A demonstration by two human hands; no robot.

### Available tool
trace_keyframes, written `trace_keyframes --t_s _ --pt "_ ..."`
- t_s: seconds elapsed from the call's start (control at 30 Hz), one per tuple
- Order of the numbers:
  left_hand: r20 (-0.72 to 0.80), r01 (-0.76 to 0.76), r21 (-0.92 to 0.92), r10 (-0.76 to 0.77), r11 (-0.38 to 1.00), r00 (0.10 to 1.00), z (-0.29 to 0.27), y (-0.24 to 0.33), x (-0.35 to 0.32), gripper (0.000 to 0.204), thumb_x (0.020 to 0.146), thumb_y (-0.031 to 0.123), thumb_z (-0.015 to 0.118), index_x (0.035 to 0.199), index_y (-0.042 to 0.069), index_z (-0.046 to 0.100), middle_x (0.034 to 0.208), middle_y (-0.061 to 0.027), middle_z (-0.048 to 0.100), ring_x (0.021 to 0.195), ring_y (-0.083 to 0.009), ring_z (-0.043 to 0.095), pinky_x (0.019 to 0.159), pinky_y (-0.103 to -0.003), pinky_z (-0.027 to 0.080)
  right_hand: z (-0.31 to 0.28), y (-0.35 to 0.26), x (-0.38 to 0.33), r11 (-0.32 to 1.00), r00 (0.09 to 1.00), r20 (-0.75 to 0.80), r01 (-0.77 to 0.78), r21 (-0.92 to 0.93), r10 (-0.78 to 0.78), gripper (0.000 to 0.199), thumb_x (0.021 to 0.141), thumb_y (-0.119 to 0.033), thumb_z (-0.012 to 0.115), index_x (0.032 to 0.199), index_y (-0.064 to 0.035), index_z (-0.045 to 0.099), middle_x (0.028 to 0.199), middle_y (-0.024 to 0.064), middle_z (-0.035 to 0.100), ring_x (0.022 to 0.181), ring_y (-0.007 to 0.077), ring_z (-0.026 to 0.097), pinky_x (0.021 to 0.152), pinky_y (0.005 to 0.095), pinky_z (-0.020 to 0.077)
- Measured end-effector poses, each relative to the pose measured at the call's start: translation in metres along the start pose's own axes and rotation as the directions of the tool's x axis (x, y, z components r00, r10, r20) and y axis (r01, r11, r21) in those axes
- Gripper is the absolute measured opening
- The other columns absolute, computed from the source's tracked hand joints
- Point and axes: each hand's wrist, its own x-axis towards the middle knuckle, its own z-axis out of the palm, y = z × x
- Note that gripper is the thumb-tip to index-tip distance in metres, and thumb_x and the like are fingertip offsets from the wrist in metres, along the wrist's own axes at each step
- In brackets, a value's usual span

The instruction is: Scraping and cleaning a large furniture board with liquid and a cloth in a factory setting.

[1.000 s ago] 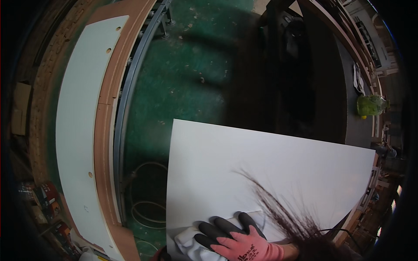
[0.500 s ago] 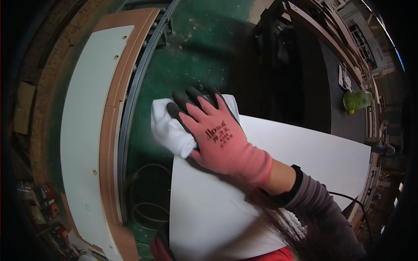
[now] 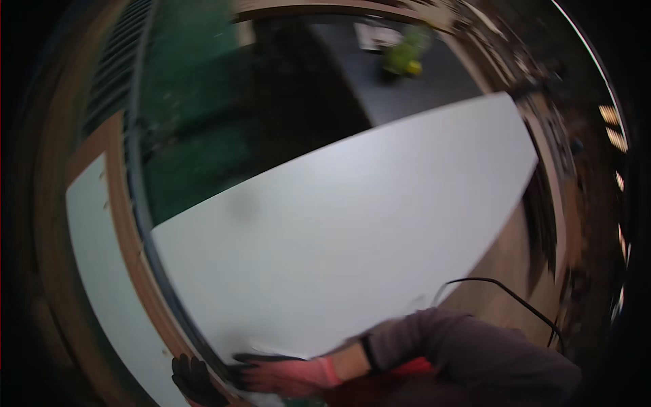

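Observation:
A large white board (image 3: 352,217) fills the middle of the blurred view. My right hand (image 3: 285,373), in a pink glove with black fingers, lies at the board's near left corner, and its grey sleeve comes in from the lower right. A pale fold of white cloth (image 3: 266,350) shows just above its fingers, seemingly held under them. Black gloved fingers at the bottom left appear to be my left hand (image 3: 193,380), beside the dark rail at the board's edge. Blur hides its grip.
A second white panel (image 3: 102,271) with a brown wooden edge lies along the left. Green floor (image 3: 196,115) shows behind the board. A yellow-green object (image 3: 407,57) sits on a dark bench at the top. A black cable (image 3: 502,292) curves over the right.
The view has swung, so the board now fills the middle. My right hand has gone from the board's far left corner back to its near left corner, and the cloth is mostly hidden.

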Motion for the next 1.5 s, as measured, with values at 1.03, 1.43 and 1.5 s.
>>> trace_keyframes --t_s 1.03,1.43,1.5 --pt "0.289 -0.06 0.456 -0.084 0.888 0.954 0.112 -0.013 0.027 0.047 0.095 0.039 0.044 0.111 -0.003 0.056 0.105 -0.0075 0.06 0.094 -0.0184 0.057 0.085 -0.03 0.045 -0.167 -0.024 -0.228 0.61 0.706 -0.41 -0.707 -0.357 0.578 0.061 0.075 -0.025 0.058 0.131 -0.0062 0.042 0.137 0.0132 0.041 0.132 0.0284 0.031 0.112 0.0492 0.0158" --pt "0.277 -0.081 0.457 -0.055 0.886 0.959 0.115 -0.02 0.027 0.047 0.095 0.038 0.043 0.113 -0.003 0.056 0.108 -0.0074 0.059 0.095 -0.0177 0.057 0.085 -0.03 0.046 -0.259 0.063 -0.217 0.32 0.458 -0.743 -0.886 -0.336 0.488 0.049 0.083 -0.025 0.05 0.128 -0.0058 0.046 0.135 0.0118 0.045 0.131 0.0261 0.035 0.112 0.0451 0.0151" --pt "0.32 -0.106 0.478 -0.061 0.872 0.945 0.11 -0.02 0.029 0.055 0.093 0.042 0.046 0.122 -0.005 0.049 0.115 -0.0118 0.056 0.102 -0.0233 0.054 0.089 -0.033 0.044 -0.275 0.069 -0.209 0.099 0.249 -0.738 -0.965 -0.242 0.627 0.048 0.085 -0.029 0.048 0.128 -0.0065 0.046 0.134 0.0112 0.046 0.131 0.0251 0.035 0.112 0.0452 0.0138"
